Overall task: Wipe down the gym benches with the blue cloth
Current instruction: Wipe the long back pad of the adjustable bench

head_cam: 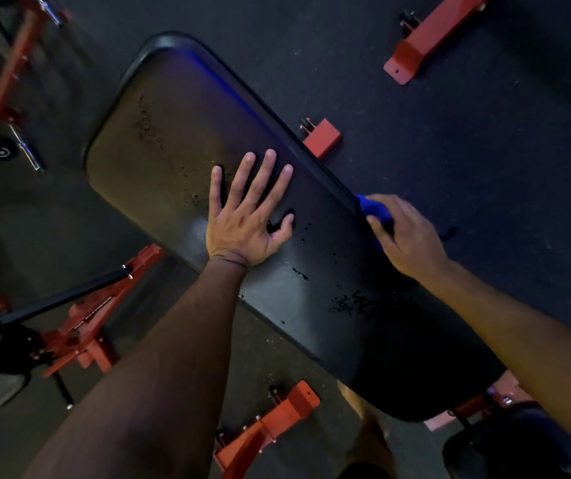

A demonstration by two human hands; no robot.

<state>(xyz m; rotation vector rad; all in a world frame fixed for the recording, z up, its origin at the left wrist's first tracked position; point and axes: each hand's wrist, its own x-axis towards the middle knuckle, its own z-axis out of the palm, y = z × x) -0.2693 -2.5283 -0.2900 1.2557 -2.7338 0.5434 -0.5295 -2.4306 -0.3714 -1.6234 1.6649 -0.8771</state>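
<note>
One bench in hand: a black padded bench [180,140], running from upper left to lower right under my view; I call its top the surface.
Blue cloth: blue cloth [371,209] is at the far long edge of the surface, bunched under my right hand, mostly covered — only a small blue patch shows.
Right hand: right hand [405,233] is curled round the cloth, gripping it and pressing it against the rim of the pad.
Left hand: left hand [247,216] lies flat on the middle of the surface, fingers straight and spread, holding nothing — I judge it a brace.
Wet marks: droplets [356,302] are scattered on the near right part of the pad; more specks [144,115] sit toward the far left end, so I judge those parts not yet wiped dry.
Done so far: I cannot tell which stretches have had a pass; the band between my hands looks smoother, but the light is dim.
Left to do: most of the top by my estimate, both ends included, then any other benches — a second dark pad [512,440] shows at lower right.
Surroundings: red frame parts [270,426] and a dark rubber floor [484,150].
</note>
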